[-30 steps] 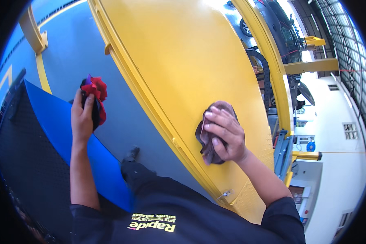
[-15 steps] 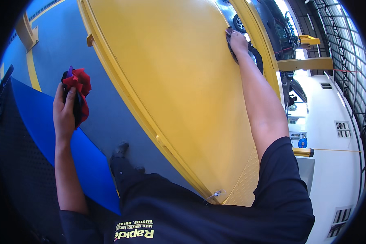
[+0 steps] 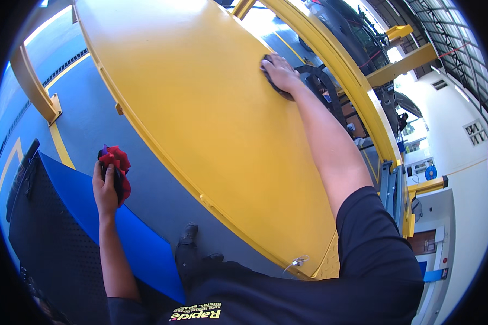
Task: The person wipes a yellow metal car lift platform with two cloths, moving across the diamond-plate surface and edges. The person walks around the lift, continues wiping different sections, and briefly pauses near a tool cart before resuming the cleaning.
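A broad yellow metal ramp or platform point(image 3: 200, 135) with a raised rim stretches in front of me. Near its far right edge my right hand point(image 3: 283, 75) presses down on a dark cloth point(image 3: 277, 88), the fingers curved over it. Only the cloth's edge shows past my palm. Off the platform's left side, my left hand point(image 3: 106, 189) grips a bundle of red and black cloths point(image 3: 118, 160), with a bit of purple at its top. The bundle hangs in the air, apart from the platform.
A blue panel point(image 3: 130, 238) and a black perforated surface point(image 3: 54, 216) lie at my left. A yellow post point(image 3: 38, 89) rises from the blue floor. Along the right runs a yellow beam point(image 3: 341, 70), with a dark vehicle point(image 3: 339, 32) beyond. A looped wire point(image 3: 298, 262) sits at the platform's near corner.
My right hand and the dark cloth have moved left and nearer over the yellow surface. The view has shifted; my left hand still holds its bundle.
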Demonstrator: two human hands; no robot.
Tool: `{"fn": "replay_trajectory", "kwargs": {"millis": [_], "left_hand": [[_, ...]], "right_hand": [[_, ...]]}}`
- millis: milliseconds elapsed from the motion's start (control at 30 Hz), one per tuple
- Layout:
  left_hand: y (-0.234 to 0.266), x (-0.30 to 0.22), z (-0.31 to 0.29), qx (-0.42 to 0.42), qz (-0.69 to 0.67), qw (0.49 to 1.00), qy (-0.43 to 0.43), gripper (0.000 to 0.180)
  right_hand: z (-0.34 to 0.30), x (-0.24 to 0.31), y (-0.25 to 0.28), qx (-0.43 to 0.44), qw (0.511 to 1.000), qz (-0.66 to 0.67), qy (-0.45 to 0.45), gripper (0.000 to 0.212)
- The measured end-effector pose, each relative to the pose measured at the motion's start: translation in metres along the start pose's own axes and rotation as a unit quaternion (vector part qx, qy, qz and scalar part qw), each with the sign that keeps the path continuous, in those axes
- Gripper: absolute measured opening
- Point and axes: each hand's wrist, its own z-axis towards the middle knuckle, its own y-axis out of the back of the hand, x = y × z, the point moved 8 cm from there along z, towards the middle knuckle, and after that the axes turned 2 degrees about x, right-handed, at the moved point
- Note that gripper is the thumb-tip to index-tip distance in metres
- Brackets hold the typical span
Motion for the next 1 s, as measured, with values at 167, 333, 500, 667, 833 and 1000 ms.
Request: {"fn": "replay_trajectory", "kwargs": {"millis": [167,333,500,667,833,1000], "left_hand": [[-0.029,0.005,0.000,0.010,-0.062,0.998,0.005,0.028],[-0.013,0.002,0.003,-0.024,-0.005,1.000,-0.015,0.033],[0.001,-0.016,0.014,-0.096,-0.048,0.989,-0.098,0.038],[-0.091,-0.184,0.016,0.089,0.114,0.958,-0.248,0.036],[-0.245,-0.217,-0.036,0.290,0.534,0.719,-0.336,0.057],[-0.275,-0.219,-0.053,0.374,0.544,0.661,-0.356,0.063]], "right_hand": [[0.059,-0.141,-0.013,-0.022,0.997,-0.001,-0.078,0.082],[0.021,0.010,-0.001,-0.026,0.997,0.025,0.062,0.074],[-0.158,0.110,0.005,-0.015,0.964,0.006,0.264,0.073],[-0.359,0.081,0.000,0.013,0.929,0.048,0.368,0.071],[-0.483,-0.090,0.013,0.000,0.988,0.069,0.136,0.066],[-0.639,-0.219,0.010,-0.063,0.982,0.058,-0.167,0.066]]}}
